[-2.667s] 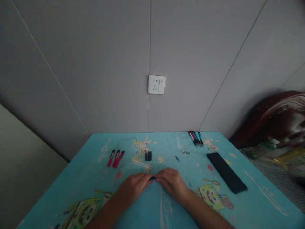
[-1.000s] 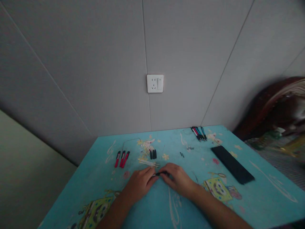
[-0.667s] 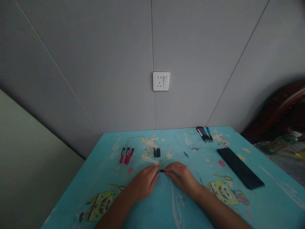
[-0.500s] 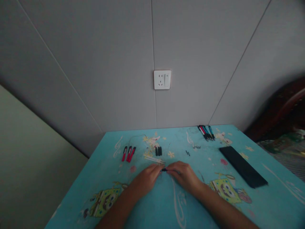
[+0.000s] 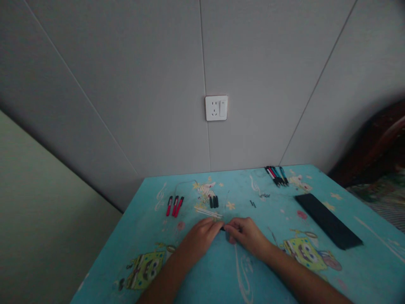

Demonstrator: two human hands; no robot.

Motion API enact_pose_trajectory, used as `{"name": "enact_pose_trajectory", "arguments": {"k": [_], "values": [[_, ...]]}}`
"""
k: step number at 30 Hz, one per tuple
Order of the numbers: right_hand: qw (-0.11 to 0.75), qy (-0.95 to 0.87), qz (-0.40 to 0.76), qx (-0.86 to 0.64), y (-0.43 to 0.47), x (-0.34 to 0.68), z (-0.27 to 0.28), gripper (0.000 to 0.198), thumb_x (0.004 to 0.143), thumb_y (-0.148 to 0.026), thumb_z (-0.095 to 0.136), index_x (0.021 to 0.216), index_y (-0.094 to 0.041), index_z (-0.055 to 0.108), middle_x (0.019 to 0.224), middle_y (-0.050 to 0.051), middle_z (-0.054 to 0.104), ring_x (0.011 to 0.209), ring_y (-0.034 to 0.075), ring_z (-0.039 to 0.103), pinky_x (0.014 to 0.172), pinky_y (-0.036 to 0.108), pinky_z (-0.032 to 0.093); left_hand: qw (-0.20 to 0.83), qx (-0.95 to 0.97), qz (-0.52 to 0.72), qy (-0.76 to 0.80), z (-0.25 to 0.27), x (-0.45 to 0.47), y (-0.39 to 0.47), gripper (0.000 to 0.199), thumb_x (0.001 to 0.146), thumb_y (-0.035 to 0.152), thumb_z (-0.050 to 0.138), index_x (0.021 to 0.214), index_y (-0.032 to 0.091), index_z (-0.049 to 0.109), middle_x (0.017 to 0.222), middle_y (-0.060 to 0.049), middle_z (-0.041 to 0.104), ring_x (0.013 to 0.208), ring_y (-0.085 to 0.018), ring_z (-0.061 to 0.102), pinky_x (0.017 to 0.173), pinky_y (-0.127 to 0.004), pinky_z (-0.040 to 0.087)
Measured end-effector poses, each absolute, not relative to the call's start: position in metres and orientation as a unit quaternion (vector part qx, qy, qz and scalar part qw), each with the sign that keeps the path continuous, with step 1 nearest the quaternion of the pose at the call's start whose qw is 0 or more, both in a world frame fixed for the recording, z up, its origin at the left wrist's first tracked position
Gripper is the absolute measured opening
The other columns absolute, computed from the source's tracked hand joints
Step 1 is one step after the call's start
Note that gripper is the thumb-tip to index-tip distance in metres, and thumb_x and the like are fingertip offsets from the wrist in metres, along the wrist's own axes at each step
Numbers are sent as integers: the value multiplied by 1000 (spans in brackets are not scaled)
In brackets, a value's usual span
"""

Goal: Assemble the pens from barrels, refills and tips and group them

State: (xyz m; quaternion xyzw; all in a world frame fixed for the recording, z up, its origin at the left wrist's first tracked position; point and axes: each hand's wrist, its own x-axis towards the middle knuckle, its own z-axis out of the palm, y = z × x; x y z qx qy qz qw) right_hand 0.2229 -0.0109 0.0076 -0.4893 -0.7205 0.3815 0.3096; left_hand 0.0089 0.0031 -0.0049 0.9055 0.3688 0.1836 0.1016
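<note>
My left hand (image 5: 202, 234) and my right hand (image 5: 248, 236) meet over the near middle of the table. Between their pinched fingertips is a small black pen part (image 5: 222, 228), mostly covered by the fingers. Just beyond the left fingertips lie several thin whitish pen refills (image 5: 209, 213). Short black tubes (image 5: 214, 202), side by side, rest behind the refills. Three red pen barrels with black ends (image 5: 175, 207) lie to the left. Two tiny black pieces (image 5: 252, 204) are beyond my right hand, with small metallic bits (image 5: 264, 196) farther back.
Several pens (image 5: 276, 176) lie in a row at the back right. A flat black strip-shaped object (image 5: 327, 221) lies slanted on the right. The blue table cover (image 5: 218, 274) has cartoon prints. Behind stands a grey wall with a white socket (image 5: 217, 108).
The view has shifted slightly, moving the scene a little right. My fingers have closed further over the black part, and less of it shows. My right fingers are more curled.
</note>
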Motion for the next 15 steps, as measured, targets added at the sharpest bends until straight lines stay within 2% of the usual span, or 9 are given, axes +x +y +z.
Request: {"name": "enact_pose_trajectory", "arguments": {"k": [4,9,15], "values": [[308,-719,397,-480,-9,224,10,33,93,-40,50,76,-18,67,59,-1,66,52,12,57,51,22,41,123,899,194,372,0,8,7,19,97,23,44,101,20,62,90,-3,64,91,-18,60,81,-31,50],[362,-719,365,-467,-6,226,8,20,88,-36,58,96,-21,70,81,1,70,72,17,62,67,28,48,134,891,197,387,7,5,7,21,97,24,42,106,21,61,93,-4,66,89,-18,63,80,-29,49],[408,-657,410,-483,-5,229,8,25,83,-38,65,102,-21,69,76,1,65,68,16,57,62,27,46,108,882,200,413,12,3,6,25,99,28,38,104,22,61,91,-5,67,86,-19,65,75,-28,47]]}}
